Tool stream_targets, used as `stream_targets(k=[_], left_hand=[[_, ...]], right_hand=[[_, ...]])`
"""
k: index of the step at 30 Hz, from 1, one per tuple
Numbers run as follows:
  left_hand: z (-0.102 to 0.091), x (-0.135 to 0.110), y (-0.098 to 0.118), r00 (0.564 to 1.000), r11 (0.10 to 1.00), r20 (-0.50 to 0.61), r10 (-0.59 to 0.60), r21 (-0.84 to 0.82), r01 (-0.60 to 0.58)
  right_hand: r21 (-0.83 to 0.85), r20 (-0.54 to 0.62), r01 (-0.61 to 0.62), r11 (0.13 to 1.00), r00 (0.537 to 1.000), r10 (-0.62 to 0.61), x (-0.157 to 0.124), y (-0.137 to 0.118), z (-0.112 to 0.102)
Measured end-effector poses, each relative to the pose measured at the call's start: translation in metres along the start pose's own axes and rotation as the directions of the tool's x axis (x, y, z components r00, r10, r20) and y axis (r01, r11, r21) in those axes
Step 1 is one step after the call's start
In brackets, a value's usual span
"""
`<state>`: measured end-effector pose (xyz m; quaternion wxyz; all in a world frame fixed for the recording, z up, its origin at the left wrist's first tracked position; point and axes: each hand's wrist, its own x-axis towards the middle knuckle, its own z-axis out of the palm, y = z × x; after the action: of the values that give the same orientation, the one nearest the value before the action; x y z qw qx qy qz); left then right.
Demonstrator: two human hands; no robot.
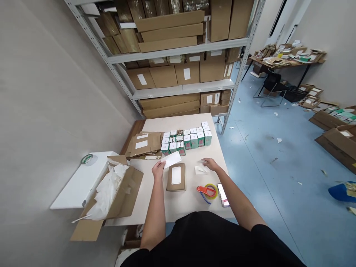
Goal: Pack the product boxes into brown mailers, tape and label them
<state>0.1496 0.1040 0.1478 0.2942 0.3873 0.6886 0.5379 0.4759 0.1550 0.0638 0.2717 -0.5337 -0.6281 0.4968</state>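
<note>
My left hand pinches a white paper strip, held just above the table beyond a small brown cardboard box with a white label on top. My right hand rests on the table with its fingers on a small white slip of paper. The brown box lies between my two hands. Rows of small green and white boxes stand behind it.
A tape dispenser with a red handle and a phone lie near the table's right front edge. Flat cardboard pieces lie at the left. An open carton with white paper sits left of the table. Shelves of cartons stand behind.
</note>
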Motion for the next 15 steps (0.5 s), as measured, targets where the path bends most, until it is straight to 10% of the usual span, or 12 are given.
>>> stream_targets(k=[6,15], left_hand=[[0.04,-0.043,-0.008,0.927,0.816,0.157,-0.341,-0.44,0.375],[0.063,-0.093,0.01,0.883,0.795,0.385,-0.27,-0.428,0.43]], right_hand=[[0.111,-0.043,-0.016,0.994,0.999,0.021,-0.022,-0.042,0.046],[0.418,-0.169,0.103,0.902,0.985,-0.034,-0.069,-0.099,0.063]])
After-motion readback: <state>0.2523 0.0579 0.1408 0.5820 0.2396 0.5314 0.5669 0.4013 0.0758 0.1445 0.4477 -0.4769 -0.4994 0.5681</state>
